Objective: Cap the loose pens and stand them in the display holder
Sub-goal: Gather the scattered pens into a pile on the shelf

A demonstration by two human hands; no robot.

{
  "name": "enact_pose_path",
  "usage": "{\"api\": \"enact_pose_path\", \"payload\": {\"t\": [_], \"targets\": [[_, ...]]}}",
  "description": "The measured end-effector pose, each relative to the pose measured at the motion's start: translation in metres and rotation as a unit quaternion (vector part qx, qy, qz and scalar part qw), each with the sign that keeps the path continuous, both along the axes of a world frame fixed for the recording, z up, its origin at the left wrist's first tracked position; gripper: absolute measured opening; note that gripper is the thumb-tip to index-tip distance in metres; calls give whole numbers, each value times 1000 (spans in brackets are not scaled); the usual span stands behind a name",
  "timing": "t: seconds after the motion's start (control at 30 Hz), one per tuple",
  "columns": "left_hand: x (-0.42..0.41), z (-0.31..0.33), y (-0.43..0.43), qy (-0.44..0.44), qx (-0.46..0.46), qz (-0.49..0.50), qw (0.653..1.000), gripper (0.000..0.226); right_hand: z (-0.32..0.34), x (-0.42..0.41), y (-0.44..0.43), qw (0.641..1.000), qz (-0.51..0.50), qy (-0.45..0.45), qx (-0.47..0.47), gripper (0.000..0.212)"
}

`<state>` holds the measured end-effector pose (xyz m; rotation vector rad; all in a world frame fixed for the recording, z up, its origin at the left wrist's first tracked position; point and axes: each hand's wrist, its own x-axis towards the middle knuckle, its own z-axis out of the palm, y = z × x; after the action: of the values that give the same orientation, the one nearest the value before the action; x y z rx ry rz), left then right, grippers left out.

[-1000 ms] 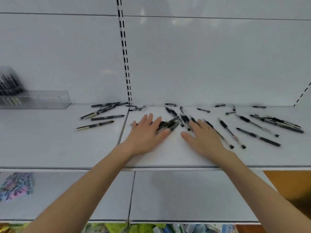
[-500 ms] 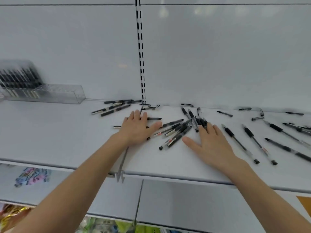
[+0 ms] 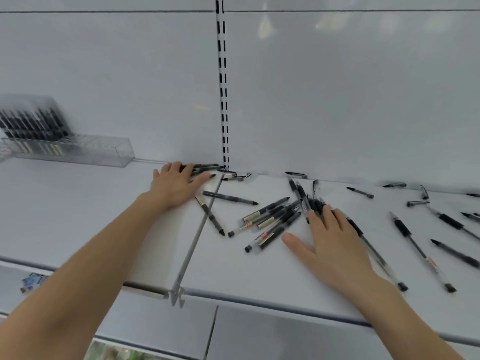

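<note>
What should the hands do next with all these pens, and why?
Probably slide the left hand toward the middle pile, dragging along the pens under it. Both hands lie flat, the right hand on another bunch, nothing gripped yet.

The head camera looks forward and slightly down, close over the white shelf (image 3: 78,216).
</note>
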<state>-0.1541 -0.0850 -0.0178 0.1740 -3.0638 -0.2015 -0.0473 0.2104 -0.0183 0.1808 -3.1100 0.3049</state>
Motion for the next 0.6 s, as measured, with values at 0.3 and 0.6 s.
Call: {"api": "enact_pose_path", "payload": {"t": [0.3, 0.6], "targets": [[31, 12, 28, -21, 0, -153, 988, 108, 10, 5, 6, 998, -12, -19, -60, 77], [40, -1, 68, -60, -23, -218, 974, 111, 10, 13, 28, 993, -88, -76, -13, 86]]}}
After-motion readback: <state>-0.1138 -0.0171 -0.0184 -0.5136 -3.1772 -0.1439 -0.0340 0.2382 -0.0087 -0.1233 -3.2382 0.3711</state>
